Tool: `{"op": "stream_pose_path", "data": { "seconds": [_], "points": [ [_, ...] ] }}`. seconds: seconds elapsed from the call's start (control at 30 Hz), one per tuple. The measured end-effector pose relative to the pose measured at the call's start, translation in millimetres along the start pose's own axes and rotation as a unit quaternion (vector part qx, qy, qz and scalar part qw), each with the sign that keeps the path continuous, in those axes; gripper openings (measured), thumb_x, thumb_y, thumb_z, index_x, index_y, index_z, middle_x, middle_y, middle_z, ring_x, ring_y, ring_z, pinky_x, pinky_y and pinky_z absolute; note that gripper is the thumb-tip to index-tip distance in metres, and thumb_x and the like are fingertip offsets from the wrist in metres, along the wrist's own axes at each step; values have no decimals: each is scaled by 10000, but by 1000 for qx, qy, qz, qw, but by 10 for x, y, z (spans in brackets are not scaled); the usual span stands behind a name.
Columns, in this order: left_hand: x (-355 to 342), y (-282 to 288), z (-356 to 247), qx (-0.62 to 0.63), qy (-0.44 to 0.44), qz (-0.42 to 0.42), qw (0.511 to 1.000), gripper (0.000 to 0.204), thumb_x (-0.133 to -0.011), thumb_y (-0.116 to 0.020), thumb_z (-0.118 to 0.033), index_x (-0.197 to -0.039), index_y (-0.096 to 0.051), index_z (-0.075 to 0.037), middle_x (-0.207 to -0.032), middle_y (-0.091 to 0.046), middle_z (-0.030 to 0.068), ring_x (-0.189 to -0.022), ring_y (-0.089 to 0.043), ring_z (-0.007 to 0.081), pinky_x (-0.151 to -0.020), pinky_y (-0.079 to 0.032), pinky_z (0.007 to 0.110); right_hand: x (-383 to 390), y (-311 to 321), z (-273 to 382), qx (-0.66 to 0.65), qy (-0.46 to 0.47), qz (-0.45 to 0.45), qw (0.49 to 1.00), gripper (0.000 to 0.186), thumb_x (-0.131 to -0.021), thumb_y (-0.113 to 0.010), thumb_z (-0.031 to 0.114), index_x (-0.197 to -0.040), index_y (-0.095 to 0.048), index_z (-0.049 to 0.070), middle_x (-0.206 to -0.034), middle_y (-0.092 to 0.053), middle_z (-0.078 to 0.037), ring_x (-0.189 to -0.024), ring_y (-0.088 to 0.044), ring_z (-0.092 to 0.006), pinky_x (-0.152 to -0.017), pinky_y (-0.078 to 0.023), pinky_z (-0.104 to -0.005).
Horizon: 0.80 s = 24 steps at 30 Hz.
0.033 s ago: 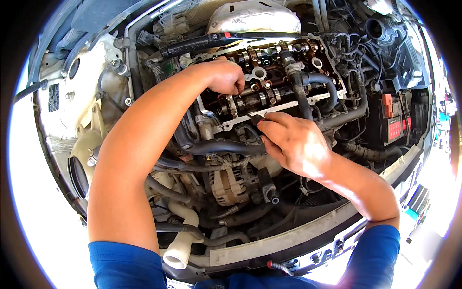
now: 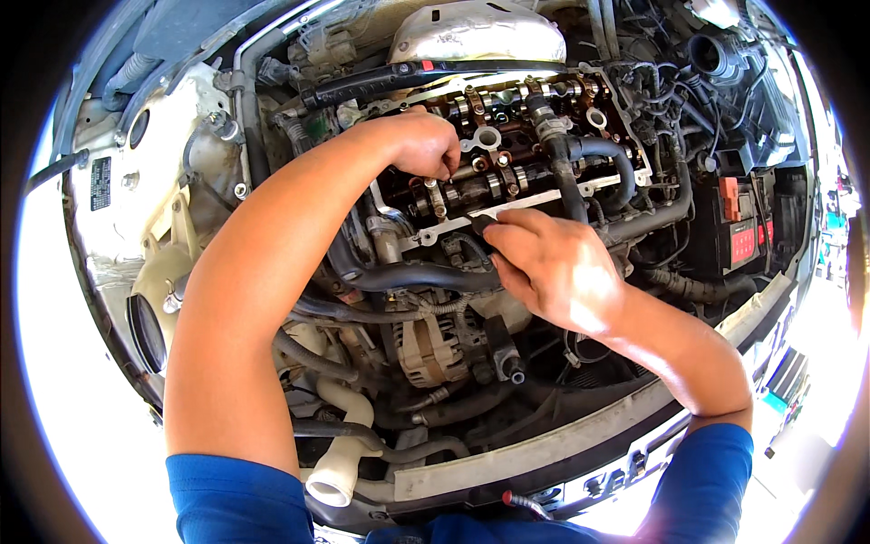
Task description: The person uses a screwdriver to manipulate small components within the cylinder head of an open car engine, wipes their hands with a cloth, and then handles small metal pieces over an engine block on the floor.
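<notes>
Our left hand (image 2: 428,147) reaches over the left end of the open engine (image 2: 530,200), fingers bent together; whether they grip anything, we cannot tell. At the front rim is a dark tool (image 2: 484,222), our right hand (image 2: 557,270) clamped on it. Farther right sits the battery (image 2: 745,243).

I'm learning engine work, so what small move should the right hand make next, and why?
Perhaps slide the dark object slightly along the pale metal rim: the right hand holds it beside that rim, with the left hand farther in.
</notes>
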<state>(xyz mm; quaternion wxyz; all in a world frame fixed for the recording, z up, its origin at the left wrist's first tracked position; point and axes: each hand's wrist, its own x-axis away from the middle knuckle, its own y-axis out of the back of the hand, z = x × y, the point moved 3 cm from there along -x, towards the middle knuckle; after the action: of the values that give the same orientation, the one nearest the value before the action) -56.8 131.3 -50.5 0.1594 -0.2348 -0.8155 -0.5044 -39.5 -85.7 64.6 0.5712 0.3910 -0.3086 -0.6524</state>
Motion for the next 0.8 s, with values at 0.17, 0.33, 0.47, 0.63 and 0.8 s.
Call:
{"op": "stream_pose_path", "data": {
  "seconds": [0.17,0.33,0.47,0.63,0.8],
  "points": [
    [0,-51,38,-4,-2,-5,1000,149,-772,-695,-169,-913,-727,-132,-866,-702,76,-883,-653,260,-840,-455,388,-58,-18,-23,-3,22,-22,1000,159,-717,-652,59,-817,-529,46,-831,-580,-153,-603,-614,-322,-534,-511,-398],
    [-12,-45,41,-1,1,-14,1000,167,-765,-696,-145,-928,-727,-125,-857,-700,82,-871,-653,267,-849,-455,401,53,-47,11,-7,-33,44,998,296,-752,-686,39,-1036,-605,20,-1041,-626,-161,-792,-653,-333,-676,-554,-378],
    [2,-24,8,-8,-9,-23,1000,169,-767,-676,-138,-923,-740,-139,-861,-713,69,-844,-670,250,-810,-489,359,56,-37,13,-8,-33,40,999,316,-746,-690,38,-1048,-600,22,-1041,-625,-163,-798,-654,-332,-683,-553,-374],
    [-7,-30,34,34,15,-11,999,156,-757,-718,-166,-906,-738,-124,-858,-700,78,-857,-650,262,-858,-441,378,77,-68,21,-5,-37,39,999,316,-741,-694,35,-1042,-601,17,-1036,-627,-161,-799,-655,-330,-685,-553,-375],
    [-13,-33,24,-1,-16,-40,999,165,-741,-730,-160,-899,-735,-112,-858,-701,81,-855,-658,279,-793,-479,382,74,-92,3,-3,16,-42,999,177,-719,-651,68,-850,-533,54,-893,-587,-168,-587,-621,-304,-510,-520,-384]
  ]
}}
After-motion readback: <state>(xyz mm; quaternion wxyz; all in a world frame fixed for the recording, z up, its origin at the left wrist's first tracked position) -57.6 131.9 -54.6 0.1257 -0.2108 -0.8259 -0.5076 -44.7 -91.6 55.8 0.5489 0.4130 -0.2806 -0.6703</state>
